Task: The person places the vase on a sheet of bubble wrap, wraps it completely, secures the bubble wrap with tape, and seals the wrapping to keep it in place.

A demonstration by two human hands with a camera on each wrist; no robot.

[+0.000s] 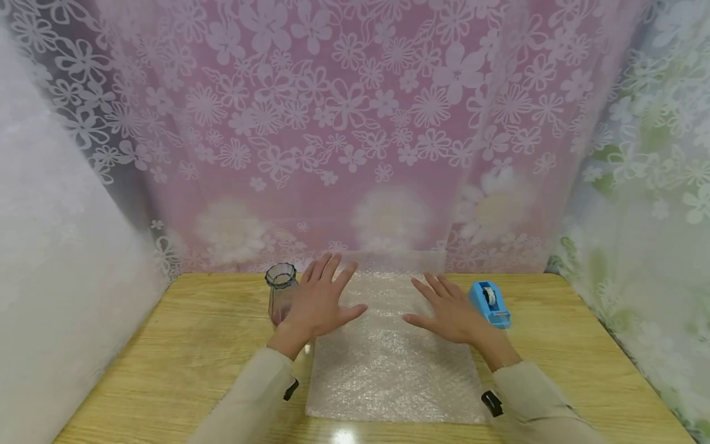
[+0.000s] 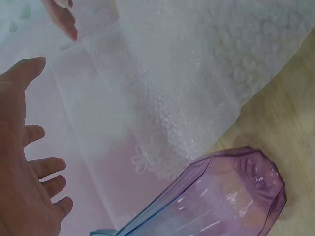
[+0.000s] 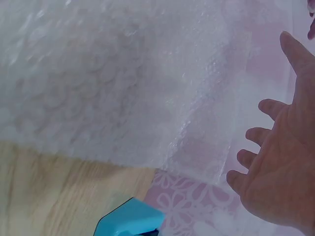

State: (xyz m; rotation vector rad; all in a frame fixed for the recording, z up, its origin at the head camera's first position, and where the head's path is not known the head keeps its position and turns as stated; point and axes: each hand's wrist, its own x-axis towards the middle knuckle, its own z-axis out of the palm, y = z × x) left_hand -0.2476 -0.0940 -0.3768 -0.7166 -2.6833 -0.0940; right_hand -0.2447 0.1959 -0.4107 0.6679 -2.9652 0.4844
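A sheet of bubble wrap [image 1: 396, 376] lies flat on the wooden table, its far end reaching past the back edge. Above its left side is my left hand [image 1: 323, 302], fingers spread and holding nothing. My right hand [image 1: 452, 314] is spread in the same way over the right side, also with nothing in it. Just left of the left hand stands a ribbed glass vase [image 1: 281, 277], bluish at the rim and purple at the base; the left wrist view shows its purple base [image 2: 261, 182]. A blue tape dispenser [image 1: 489, 303] sits beside the right hand, partly seen in the right wrist view.
The wooden table [image 1: 577, 370] extends to both sides of the wrap. A pink flowered curtain [image 1: 344, 123] hangs right behind its back edge, with pale curtains [image 1: 654, 216] at the sides.
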